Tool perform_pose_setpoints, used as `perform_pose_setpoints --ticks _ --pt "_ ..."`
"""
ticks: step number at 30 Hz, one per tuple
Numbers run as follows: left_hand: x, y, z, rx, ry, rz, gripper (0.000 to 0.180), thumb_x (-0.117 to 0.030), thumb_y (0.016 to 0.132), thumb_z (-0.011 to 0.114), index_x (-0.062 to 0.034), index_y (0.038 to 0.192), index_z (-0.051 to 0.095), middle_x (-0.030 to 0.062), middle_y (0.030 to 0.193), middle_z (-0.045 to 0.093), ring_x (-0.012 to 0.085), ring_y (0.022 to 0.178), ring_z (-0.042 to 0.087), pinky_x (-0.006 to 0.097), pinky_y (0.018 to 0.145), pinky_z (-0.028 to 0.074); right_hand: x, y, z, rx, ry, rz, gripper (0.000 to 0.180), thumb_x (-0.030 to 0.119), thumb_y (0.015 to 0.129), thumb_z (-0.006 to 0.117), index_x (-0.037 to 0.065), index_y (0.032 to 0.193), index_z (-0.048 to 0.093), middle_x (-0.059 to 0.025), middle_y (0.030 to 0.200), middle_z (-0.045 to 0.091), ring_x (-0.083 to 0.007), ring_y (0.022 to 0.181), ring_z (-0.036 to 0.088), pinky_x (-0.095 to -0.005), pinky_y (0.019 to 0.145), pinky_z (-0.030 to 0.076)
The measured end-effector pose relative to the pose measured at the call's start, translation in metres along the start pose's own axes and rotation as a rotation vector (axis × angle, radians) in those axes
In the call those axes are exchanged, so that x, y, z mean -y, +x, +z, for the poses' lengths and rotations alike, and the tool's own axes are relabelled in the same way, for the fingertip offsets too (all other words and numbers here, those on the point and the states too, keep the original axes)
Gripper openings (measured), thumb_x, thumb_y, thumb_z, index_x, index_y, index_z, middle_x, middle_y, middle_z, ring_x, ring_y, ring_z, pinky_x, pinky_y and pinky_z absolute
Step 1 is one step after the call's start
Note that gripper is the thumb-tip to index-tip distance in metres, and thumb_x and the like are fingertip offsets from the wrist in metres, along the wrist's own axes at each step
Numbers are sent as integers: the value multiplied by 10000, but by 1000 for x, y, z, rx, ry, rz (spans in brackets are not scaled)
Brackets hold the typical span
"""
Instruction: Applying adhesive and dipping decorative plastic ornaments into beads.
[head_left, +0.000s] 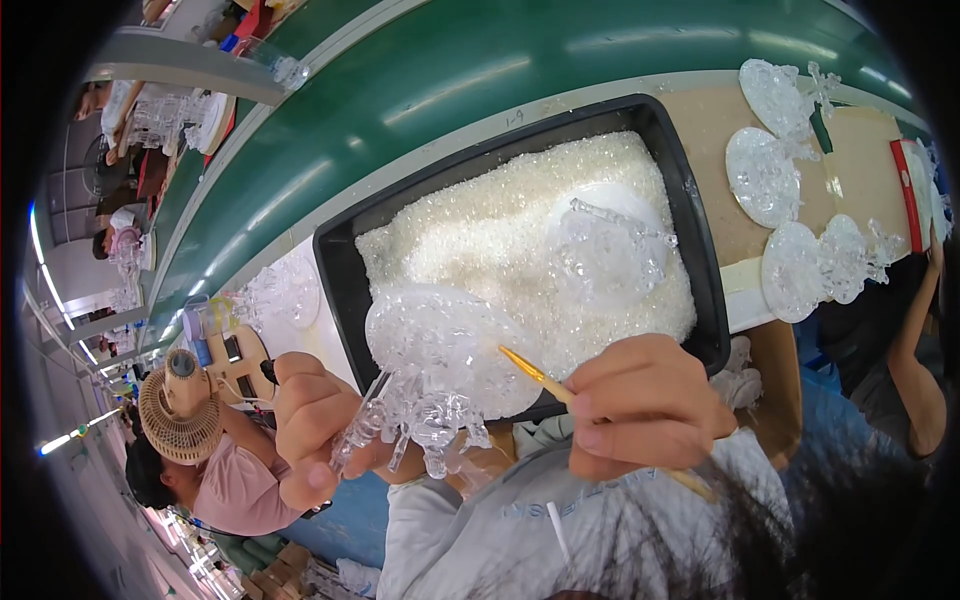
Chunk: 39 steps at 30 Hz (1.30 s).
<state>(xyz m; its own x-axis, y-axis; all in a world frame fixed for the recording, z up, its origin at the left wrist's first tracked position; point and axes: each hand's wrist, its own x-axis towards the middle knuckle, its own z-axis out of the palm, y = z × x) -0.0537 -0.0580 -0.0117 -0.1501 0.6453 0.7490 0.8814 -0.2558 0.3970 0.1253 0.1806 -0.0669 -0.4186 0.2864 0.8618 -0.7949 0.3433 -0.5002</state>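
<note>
My left hand is closed around the clear stem of a transparent plastic ornament, which has a round frosted disc and several small branching parts. The ornament is tilted over the near edge of a black tray. Between the fingertips of my right hand is a thin paintbrush with a wooden handle and a yellow-gold front end. Its tip is at the disc's right side; whether it touches cannot be made out. White glittering granules fill the tray, and a second clear disc ornament lies on them.
Beyond the tray runs a green conveyor belt. Several clear disc ornaments rest on cardboard at the right, near a co-worker's arm. More clear pieces stand left of the tray. A beige fan and a co-worker in pink are farther left.
</note>
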Motion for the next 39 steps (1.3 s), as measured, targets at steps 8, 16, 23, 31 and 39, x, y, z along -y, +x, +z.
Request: perform_pose_setpoints --ticks 8,16,23,31,39 --pt "5 4 -4 25 24 -3 356 -203 832 597 -169 1153 448 134 721 560 220 525 387 382 517 309 -1 1 6 -41 -27 4 175 -34 679 721 -15 837 649 -160 873 658 -255 637 668 -282 522 553" --pt "9 9 -9 50 53 -12 367 -212 819 607 -200 1155 460 137 731 574 222 531 404 383 517 312 -1 2 1 43 -68 14 308 90 694 850 31 903 632 -154 817 651 -273 595 674 -276 446 501" --pt "-10 9 5 70 76 -15 377 -219 807 615 -227 1156 471 140 739 586 223 537 419 383 517 316 -4 2 6 -5 -83 13 272 40 662 819 18 862 635 -162 816 656 -276 588 673 -289 455 520" --pt "-16 10 9 91 97 -10 391 -228 794 625 -258 1157 483 144 749 600 224 543 436 384 517 320 -3 -2 4 7 -33 41 273 2 599 818 13 813 650 -168 821 669 -282 605 687 -295 452 525" --pt "-21 14 16 130 115 -22 406 -237 780 634 -289 1159 496 148 758 614 226 549 453 384 517 324 0 3 2 59 -10 118 295 -16 582 814 19 829 658 -159 810 675 -274 611 688 -299 483 531"
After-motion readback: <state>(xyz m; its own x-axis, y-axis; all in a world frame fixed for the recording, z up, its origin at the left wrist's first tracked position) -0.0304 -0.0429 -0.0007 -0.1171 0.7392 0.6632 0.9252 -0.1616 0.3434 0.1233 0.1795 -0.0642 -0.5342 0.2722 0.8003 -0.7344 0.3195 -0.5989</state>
